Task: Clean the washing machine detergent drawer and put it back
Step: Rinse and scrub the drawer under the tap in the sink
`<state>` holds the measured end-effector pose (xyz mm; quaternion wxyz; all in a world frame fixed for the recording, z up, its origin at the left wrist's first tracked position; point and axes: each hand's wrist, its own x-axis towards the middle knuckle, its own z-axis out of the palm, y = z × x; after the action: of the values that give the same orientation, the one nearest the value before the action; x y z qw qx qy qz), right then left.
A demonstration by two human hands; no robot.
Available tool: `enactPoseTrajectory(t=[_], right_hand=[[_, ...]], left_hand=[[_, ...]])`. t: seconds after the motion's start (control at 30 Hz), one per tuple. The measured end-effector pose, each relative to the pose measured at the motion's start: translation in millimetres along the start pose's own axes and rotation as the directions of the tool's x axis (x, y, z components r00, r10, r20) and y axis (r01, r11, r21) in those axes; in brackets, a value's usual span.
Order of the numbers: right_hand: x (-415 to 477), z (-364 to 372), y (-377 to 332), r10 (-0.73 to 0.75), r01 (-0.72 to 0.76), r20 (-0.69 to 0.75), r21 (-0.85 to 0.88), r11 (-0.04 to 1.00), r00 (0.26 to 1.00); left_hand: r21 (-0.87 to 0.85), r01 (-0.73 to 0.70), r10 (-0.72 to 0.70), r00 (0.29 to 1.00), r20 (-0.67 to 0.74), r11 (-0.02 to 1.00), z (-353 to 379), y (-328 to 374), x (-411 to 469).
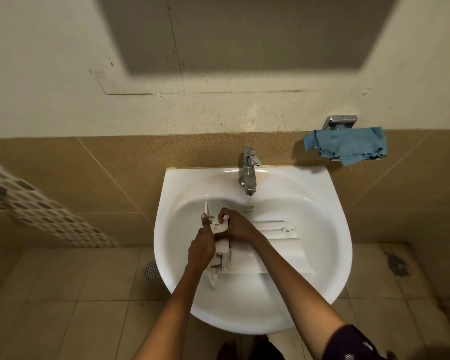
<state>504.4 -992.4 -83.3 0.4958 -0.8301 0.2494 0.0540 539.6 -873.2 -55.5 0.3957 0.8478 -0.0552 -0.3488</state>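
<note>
The head view looks down on a white sink (327, 203) fixed to a tiled wall. The white detergent drawer (276, 231) lies inside the basin, slanting from the left of the bowl towards the right rim, with its long flat side facing up.

The left hand (202, 245) grips the drawer's left end. Its fingers are wrapped around the plastic fittings there and the thumb points up along them. The right hand (234, 226) reaches across from the right, and its fingers curl down over the same end, pinching a small white part just beside the left thumb. The two hands touch each other over that end. A dark patterned sleeve (353, 344) covers the right upper arm.

Behind the hands, a chrome faucet (249, 170) stands at the back of the sink, with a thin trickle of water (249, 200) falling from its spout into the basin, just beyond the drawer.

On the wall to the right, a blue cloth (348, 145) hangs over a metal holder (340, 122). Left of the sink, a round drain (151, 271) sits in the tiled floor (63, 307).
</note>
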Motion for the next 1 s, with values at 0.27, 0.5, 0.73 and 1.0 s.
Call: enactPoseTrajectory(t=[0.27,0.5,0.73,1.0], right_hand=[[6.6,4.8,5.6,0.072,-0.066,-0.094,0.061,0.996,0.993],[11.9,6.0,8.9,0.165,-0.095,-0.218,0.298,0.95,0.962],[6.7,-26.6,19.1,0.494,-0.061,0.018,0.996,0.072,0.869],[15.5,-46.4,10.8,0.506,0.014,0.151,0.951,-0.308,0.849]], left_hand=[[0.204,-0.031,0.041,0.998,-0.043,0.979,2.4,-5.0,7.7],[0.255,-0.011,0.011,1.0,-0.001,0.967,2.1,-5.6,11.4],[0.32,-0.009,0.025,0.999,-0.045,0.947,3.5,-9.8,15.6],[0.284,0.018,0.003,0.997,-0.073,0.959,7.1,-7.4,14.2]])
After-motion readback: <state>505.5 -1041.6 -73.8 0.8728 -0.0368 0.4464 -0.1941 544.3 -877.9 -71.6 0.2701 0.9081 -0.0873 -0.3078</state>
